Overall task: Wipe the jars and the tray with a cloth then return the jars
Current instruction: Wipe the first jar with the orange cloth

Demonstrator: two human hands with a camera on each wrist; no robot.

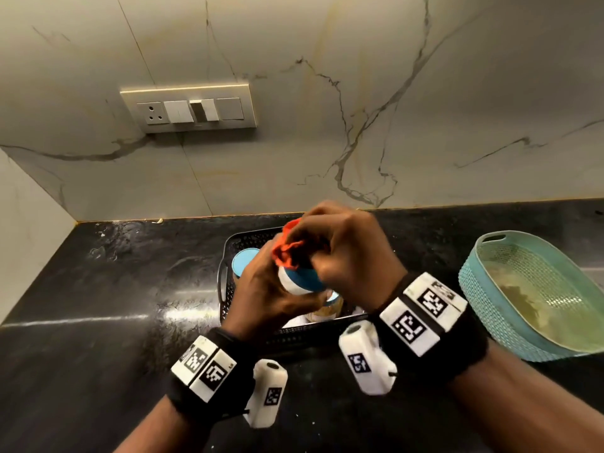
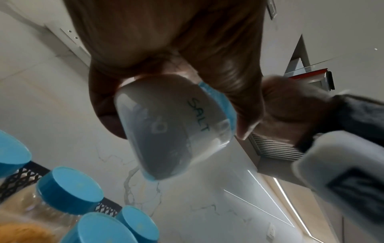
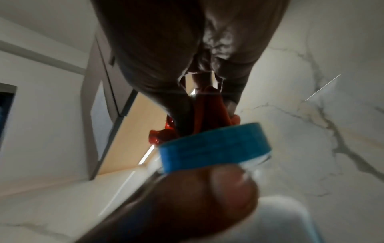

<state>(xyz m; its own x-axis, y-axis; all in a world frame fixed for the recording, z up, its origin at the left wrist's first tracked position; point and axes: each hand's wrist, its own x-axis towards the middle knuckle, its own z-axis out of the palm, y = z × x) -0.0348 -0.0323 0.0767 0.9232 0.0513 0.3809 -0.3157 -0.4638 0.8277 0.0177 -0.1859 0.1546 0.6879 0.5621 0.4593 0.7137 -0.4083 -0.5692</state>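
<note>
My left hand [image 1: 271,286] grips a white jar [image 1: 294,281] with a blue lid, marked SALT [image 2: 176,125], and holds it tilted above the black tray [image 1: 228,253]. My right hand [image 1: 340,246] holds a bunched orange-red cloth [image 1: 289,251] and presses it on the jar's blue lid [image 3: 214,151]. Several other blue-lidded jars [image 2: 68,190] stand in the tray below; one lid [image 1: 243,261] shows left of my left hand. The tray's floor is mostly hidden by my hands.
A teal plastic basket [image 1: 536,299] sits tilted on the black counter [image 1: 114,305] at the right. The marble wall behind carries a switch plate [image 1: 189,109]. The counter ends at a side wall on the left.
</note>
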